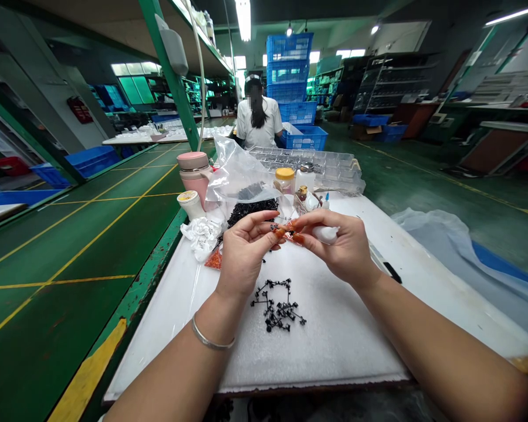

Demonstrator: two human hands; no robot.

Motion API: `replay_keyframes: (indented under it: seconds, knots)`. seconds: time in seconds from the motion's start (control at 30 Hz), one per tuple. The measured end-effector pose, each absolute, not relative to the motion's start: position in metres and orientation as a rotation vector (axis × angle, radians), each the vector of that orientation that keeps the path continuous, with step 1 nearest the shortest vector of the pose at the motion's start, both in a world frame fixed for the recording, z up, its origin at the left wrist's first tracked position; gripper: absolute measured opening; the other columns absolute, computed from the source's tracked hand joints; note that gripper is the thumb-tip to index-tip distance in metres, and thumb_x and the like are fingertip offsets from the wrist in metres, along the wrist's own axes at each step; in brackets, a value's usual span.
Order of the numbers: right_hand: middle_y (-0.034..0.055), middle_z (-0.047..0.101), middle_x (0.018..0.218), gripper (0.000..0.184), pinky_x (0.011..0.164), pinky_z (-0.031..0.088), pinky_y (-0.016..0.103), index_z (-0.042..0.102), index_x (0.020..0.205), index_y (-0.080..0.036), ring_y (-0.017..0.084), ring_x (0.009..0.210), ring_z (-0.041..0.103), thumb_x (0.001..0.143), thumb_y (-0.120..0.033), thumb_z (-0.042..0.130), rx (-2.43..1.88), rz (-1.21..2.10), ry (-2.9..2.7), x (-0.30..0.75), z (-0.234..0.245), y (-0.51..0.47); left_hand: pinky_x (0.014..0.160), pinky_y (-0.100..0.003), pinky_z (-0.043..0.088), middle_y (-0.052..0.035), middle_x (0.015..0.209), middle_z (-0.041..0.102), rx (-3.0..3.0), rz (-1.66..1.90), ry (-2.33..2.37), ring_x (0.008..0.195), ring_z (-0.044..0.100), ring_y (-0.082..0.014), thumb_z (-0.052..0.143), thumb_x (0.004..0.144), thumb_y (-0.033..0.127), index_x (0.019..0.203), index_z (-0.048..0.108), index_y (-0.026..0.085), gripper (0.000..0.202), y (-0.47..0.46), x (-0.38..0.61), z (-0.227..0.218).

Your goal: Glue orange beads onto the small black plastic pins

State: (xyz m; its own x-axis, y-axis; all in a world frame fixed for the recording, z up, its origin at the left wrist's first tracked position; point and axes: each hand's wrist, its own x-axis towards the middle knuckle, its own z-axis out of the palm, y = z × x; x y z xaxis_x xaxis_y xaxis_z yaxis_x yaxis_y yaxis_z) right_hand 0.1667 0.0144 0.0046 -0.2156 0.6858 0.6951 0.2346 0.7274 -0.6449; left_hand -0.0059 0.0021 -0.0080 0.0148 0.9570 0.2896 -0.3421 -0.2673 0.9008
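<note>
My left hand (245, 249) and my right hand (337, 243) meet above the white foam mat (334, 340), fingertips pinched together around a tiny black plastic part (274, 227). The right hand also holds a small clear packet with orange bits (294, 237) and something white against its palm. Below the hands a small cluster of black plastic parts on sprues (279, 308) lies on the mat. A silver bracelet (211, 340) circles my left wrist.
Behind the hands: a clear bag of black parts (246, 193), a pink flask (194, 173), a small white jar (190, 204), a yellow-lidded jar (284, 179), a crumpled white cloth (202, 234), clear trays (330, 167). A person in white (259, 117) sits beyond, by blue crates (289, 70).
</note>
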Motion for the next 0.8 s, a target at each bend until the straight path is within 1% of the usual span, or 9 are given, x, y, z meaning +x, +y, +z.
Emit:
replay_keyframes:
  seconds: [0.3,0.5,0.67,0.8]
  knots:
    - [0.0029,0.074,0.082,0.011,0.068,0.056,0.029,0.073,0.088,-0.02,0.016,0.073,0.068,0.081,-0.028,0.074,-0.745,0.585,-1.74,0.1674,0.004,0.0158,0.061,-0.021,0.053,-0.0046,0.08,0.076,1.157,1.506,0.79,0.067,0.068,-0.0123,0.081,0.072,0.025,0.092,0.076,0.018,0.022,0.0015,-0.0043,-0.0069]
    - [0.0033,0.073,0.079,0.014,0.064,0.054,0.028,0.074,0.087,-0.019,0.016,0.07,0.067,0.08,-0.032,0.074,-0.772,0.579,-1.729,0.1694,0.0041,0.0163,0.061,-0.022,0.054,-0.0062,0.082,0.077,1.137,1.485,0.795,0.064,0.067,-0.0117,0.08,0.073,0.026,0.093,0.077,0.017,0.022,0.002,-0.0051,-0.0076]
    - [0.0035,0.073,0.078,0.015,0.064,0.053,0.028,0.074,0.087,-0.019,0.016,0.069,0.066,0.081,-0.032,0.074,-0.772,0.587,-1.724,0.1692,0.0041,0.0162,0.06,-0.019,0.054,-0.0053,0.082,0.077,1.139,1.459,0.772,0.065,0.068,-0.0105,0.077,0.077,0.026,0.094,0.077,0.018,0.019,0.0026,-0.0059,-0.0083]
    - [0.0036,0.073,0.079,0.015,0.064,0.053,0.029,0.074,0.087,-0.019,0.016,0.07,0.067,0.08,-0.032,0.075,-0.774,0.581,-1.724,0.1695,0.0034,0.016,0.06,-0.02,0.054,-0.0067,0.082,0.077,1.137,1.453,0.768,0.064,0.068,-0.0109,0.075,0.079,0.027,0.095,0.077,0.016,0.02,0.0024,-0.0058,-0.0084]
